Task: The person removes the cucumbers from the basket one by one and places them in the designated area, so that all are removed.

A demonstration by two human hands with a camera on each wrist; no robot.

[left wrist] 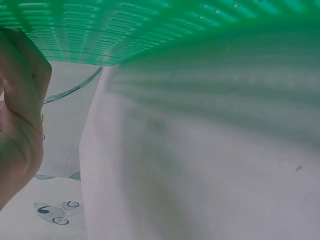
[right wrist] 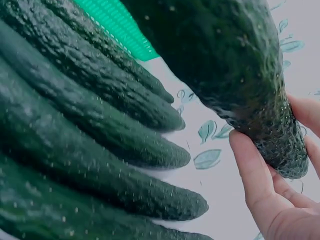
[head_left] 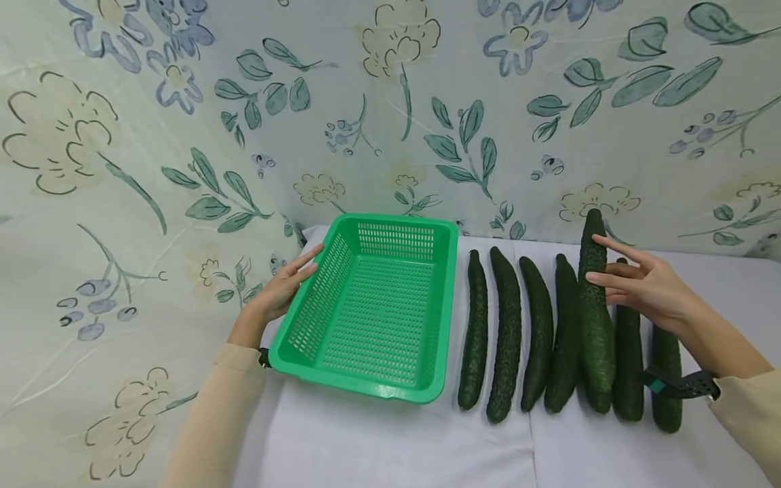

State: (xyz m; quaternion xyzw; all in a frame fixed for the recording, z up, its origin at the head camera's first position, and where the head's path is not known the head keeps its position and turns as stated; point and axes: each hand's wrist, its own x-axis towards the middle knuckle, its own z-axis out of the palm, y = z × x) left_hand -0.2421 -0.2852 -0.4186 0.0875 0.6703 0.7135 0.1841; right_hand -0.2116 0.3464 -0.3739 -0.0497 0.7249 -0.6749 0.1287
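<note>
At the left of the table in the head view is a green plastic basket (head_left: 448, 305) with slotted walls and nothing inside. My left hand (head_left: 285, 285) holds its left rim; in the left wrist view the curled fingers (left wrist: 30, 70) lie against the basket's outer side (left wrist: 150, 25). My right hand (head_left: 649, 285) pinches a dark green bumpy cucumber (head_left: 594, 325) near its narrow far end, thumb on one side and fingers on the other. That far end is raised above the other cucumbers, as the right wrist view of the held cucumber (right wrist: 225, 65) shows.
Several more cucumbers lie side by side, lengthwise, right of the basket, among them a cucumber (head_left: 473, 332) nearest to it and a cucumber (head_left: 666, 379) at the far right, partly under my right wrist. White cloth (head_left: 390, 440) covers the table. Behind hangs a flowered curtain (head_left: 378, 156).
</note>
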